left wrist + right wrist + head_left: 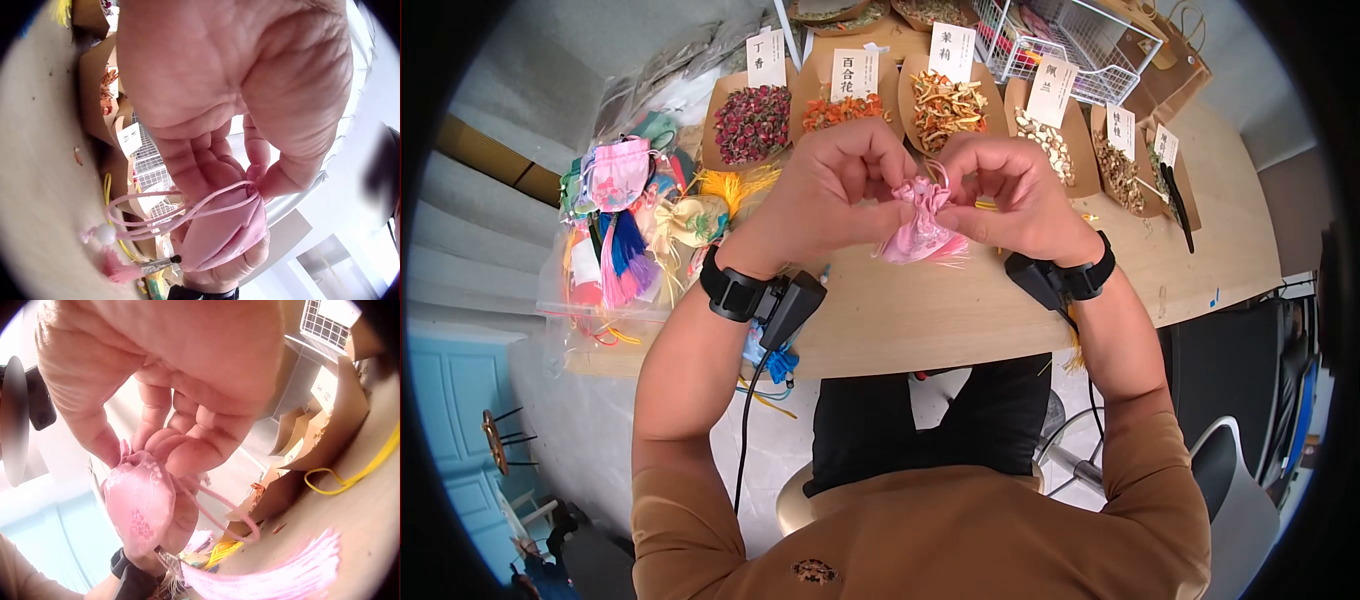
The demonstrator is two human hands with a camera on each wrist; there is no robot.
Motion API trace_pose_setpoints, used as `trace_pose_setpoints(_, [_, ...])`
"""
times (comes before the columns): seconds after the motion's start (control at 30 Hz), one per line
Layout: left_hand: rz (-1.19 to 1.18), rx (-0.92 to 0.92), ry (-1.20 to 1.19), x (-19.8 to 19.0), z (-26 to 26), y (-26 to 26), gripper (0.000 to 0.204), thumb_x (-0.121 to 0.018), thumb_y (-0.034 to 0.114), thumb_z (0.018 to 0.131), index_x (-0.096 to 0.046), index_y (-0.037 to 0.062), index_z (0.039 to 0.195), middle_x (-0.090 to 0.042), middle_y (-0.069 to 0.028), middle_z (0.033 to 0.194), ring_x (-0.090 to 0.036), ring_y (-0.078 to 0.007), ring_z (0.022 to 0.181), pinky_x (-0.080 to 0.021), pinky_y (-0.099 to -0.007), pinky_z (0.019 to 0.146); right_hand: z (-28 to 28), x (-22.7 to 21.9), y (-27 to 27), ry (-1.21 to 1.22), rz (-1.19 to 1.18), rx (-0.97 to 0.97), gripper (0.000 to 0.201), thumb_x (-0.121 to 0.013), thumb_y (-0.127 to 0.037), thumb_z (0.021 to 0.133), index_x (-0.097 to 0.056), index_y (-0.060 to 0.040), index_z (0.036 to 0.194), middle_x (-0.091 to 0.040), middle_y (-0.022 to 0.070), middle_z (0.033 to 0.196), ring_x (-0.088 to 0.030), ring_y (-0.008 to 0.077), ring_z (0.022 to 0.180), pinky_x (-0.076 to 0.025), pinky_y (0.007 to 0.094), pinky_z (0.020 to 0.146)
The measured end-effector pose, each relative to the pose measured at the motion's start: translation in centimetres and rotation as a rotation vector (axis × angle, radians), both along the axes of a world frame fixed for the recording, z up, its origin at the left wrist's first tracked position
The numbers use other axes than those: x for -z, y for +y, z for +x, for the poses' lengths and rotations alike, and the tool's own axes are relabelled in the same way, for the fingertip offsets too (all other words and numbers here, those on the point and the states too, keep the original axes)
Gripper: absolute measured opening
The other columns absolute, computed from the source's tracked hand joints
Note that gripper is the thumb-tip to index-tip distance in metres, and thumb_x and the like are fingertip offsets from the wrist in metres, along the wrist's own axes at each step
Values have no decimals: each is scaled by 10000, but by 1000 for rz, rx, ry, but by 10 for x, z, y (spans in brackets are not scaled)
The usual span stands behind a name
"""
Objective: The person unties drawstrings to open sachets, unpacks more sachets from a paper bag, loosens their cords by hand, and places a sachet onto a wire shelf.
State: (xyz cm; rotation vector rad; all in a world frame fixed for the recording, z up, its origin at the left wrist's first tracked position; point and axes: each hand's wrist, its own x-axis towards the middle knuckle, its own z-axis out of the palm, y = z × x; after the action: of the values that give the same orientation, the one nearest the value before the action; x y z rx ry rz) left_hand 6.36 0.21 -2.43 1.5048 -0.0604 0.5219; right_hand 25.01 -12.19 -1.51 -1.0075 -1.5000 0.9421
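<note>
1. Working the neck of the pink pouch (915, 232) calls for even pinch both sides, IMO. Pouch is held up over tabletop (880, 325), in front of the trays.
2. L hand (825, 200): thumb + fingertip clamped on gathered neck. R hand (1025, 200): same, opp. side.
3. Tips: spread folds evenly w/ small tugs, grip fabric right at the gather, don't squeeze the body. Cord (253, 535) loops free; clear it from the fingers b/4 pulling. Can't tell if neck is being drawn tight or eased apart.
4. Bead (106, 234) dangles on cord; tassel (269, 575) hangs off pouch, snag risk. Pouch body looks rounded, prob. has fill; contents hidden.
5. Kraft trays behind, L to R: dark pink buds (752, 125), orange bits (850, 108), yellow-orange pcs (948, 103), whitish chunks (1045, 143), brownish mix (1118, 178). Last one at far R: contents too small to ID. Label cards (766, 60) stand in them.
6. More trays at back, partly cut off. White wire basket (1112, 80) behind, back R.
7. Far L: clear plastic bag (552, 290) w/ asst. colored pouches (620, 170) + tassels, piled.
</note>
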Motion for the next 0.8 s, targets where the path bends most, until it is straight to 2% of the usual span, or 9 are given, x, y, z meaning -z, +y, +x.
trace_pose_setpoints(0.17, [-24,8,23,-2,-2,-1,281,-717,-47,747,-476,62,844,-559,-55,926,-547,-108,861,-459,-245,746,-1,-1,0,-18,-48,-8,84,-692,-15,808,-609,-28,816,-591,-21,816,-555,33,748,-448,194,631])
trace_pose_setpoints(0.37, [-32,60,70,-5,-6,-3,264,-724,-56,730,-496,53,805,-571,-53,915,-548,-101,824,-450,-235,709,-5,2,1,103,-26,-88,69,-660,5,801,-599,-29,801,-575,-32,797,-518,19,711,-411,193,607])
trace_pose_setpoints(0.53, [-46,95,61,-7,-5,-9,235,-720,-70,716,-527,44,786,-576,-49,884,-544,-94,804,-438,-226,689,-7,3,-1,50,-24,-69,86,-608,39,734,-563,-34,732,-537,-35,735,-472,15,655,-363,194,561])
trace_pose_setpoints(0.63, [1,111,25,-8,-5,-7,165,-677,-88,730,-564,16,788,-603,-39,881,-569,-97,806,-477,-244,747,-9,2,-1,31,6,-55,99,-593,49,721,-544,-36,706,-521,-35,709,-452,16,625,-342,195,535])
trace_pose_setpoints(0.77, [21,140,24,-8,-5,-6,162,-670,-94,725,-567,17,783,-598,-34,863,-569,-103,809,-476,-248,755,-8,2,-1,-7,42,-72,99,-598,45,733,-546,-36,710,-519,-35,704,-453,16,615,-341,194,523])
trace_pose_setpoints(0.8, [-9,111,39,-9,-5,-7,166,-687,-59,724,-553,23,775,-587,-42,868,-556,-101,810,-457,-248,728,-9,1,-1,0,52,-46,100,-602,45,740,-546,-33,712,-520,-33,706,-454,16,613,-344,194,522])
